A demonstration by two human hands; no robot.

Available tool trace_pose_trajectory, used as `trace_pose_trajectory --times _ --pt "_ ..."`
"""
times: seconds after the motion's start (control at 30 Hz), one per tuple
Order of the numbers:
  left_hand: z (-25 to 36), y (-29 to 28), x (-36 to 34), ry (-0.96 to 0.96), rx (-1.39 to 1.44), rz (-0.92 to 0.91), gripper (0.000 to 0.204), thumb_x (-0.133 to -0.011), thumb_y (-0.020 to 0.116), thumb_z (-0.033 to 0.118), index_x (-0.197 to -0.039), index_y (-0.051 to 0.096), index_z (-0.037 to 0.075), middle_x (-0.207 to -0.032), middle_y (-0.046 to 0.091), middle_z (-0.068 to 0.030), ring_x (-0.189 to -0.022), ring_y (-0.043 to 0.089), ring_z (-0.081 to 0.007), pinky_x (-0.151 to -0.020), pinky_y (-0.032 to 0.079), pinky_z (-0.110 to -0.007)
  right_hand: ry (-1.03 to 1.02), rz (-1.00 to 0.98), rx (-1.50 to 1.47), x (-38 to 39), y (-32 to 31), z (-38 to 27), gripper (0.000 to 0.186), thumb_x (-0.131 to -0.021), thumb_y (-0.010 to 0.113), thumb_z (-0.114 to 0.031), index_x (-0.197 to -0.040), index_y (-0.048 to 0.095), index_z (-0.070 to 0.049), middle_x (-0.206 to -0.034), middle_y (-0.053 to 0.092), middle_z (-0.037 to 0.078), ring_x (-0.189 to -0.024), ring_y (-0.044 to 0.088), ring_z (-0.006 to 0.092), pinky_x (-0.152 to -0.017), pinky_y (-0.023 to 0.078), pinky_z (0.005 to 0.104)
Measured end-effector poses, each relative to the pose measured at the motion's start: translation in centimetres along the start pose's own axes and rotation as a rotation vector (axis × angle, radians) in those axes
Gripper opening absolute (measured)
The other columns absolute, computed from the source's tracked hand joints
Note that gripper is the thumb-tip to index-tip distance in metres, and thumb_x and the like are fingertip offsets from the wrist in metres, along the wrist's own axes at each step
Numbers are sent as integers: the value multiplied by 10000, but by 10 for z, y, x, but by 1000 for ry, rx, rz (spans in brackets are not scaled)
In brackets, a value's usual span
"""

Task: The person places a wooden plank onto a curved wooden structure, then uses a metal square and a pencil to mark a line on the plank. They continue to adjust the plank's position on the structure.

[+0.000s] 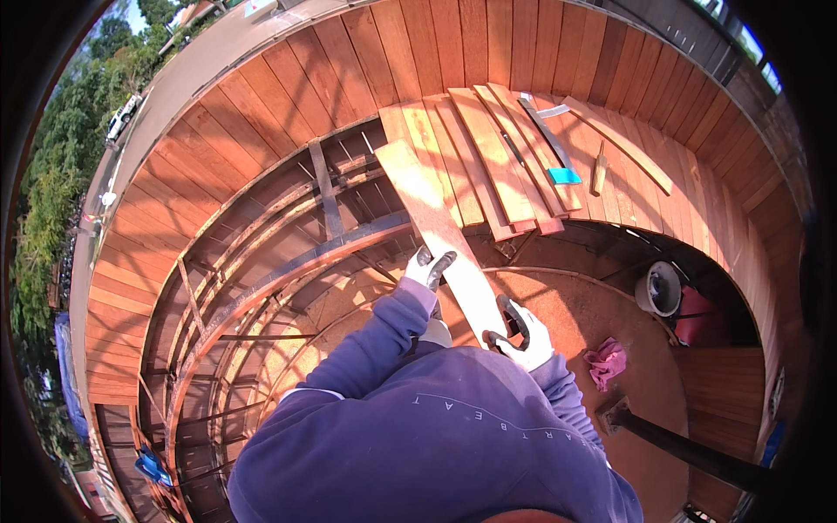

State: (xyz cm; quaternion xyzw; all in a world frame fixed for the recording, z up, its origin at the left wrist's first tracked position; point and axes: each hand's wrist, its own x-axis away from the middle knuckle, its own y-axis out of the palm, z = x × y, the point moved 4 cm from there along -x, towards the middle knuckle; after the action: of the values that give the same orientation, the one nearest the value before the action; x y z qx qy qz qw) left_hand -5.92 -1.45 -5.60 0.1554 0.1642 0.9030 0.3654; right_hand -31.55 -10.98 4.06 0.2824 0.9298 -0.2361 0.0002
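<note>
Gripped in both gloved hands, a light reddish wooden plank (423, 209) slopes away from my body, its far end at the edge of the boarded ledge. My left hand (430, 268) holds its left edge around the middle; my right hand (519, 336) is closed on the near end. Beside the plank's far part, several loose boards (488, 157) lie side by side and overlapping on the planked surface (641, 174). Further right are a light blue flat item (563, 176), a yellowish hand tool (600, 170) and a long narrow wooden strip (632, 148).
A curved metal frame (331, 200) spans the open left side inside the ring of planked decking (270, 87). Below are a reddish floor (549, 296), a pink cloth (603, 362), a white bucket (658, 288) and a dark post (697, 453). A blue item (153, 466) sits lower left.
</note>
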Motion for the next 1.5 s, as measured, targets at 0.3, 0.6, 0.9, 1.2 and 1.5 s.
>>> trace_pose_trajectory --times 0.3,0.6,0.9,1.2,1.5 --pt "89 -125 -126 304 -465 236 443 -944 642 189 -1321 522 -11 -1207 649 -139 -1056 600 -246 -940 449 -340 253 -199 74 -43 17 39 539 -865 729 -268 -1350 577 -87 -1022 671 139 -841 666 217 -765 552 336" --pt "32 -154 -209 336 -337 235 267 -961 631 155 -1195 567 44 -816 564 -5 -658 452 -103 -595 414 -268 528 -153 -35 -73 41 80 530 -871 730 -205 -1357 564 -74 -1057 685 115 -895 683 185 -796 558 314" --pt "23 -144 -215 286 -38 274 343 -980 604 111 -1298 522 14 -1028 627 -35 -796 516 -95 -714 465 -247 570 -214 93 -90 68 101 534 -856 736 -221 -1342 572 -76 -997 714 132 -856 708 211 -800 564 333" --pt "44 -128 -202 279 -341 379 613 -983 540 15 -1541 287 35 -1301 577 -82 -958 553 -114 -853 474 -226 562 -211 249 -101 77 120 521 -856 755 -215 -1334 585 -100 -925 728 92 -814 699 163 -762 562 308" --pt "43 -138 -204 238 2 221 679 -961 520 -71 -1566 247 69 -1436 465 -38 -1095 523 -101 -964 433 -225 685 -169 -375 -122 70 81 308 -944 657 -165 -1239 650 -77 -938 712 55 -789 663 146 -740 531 265"
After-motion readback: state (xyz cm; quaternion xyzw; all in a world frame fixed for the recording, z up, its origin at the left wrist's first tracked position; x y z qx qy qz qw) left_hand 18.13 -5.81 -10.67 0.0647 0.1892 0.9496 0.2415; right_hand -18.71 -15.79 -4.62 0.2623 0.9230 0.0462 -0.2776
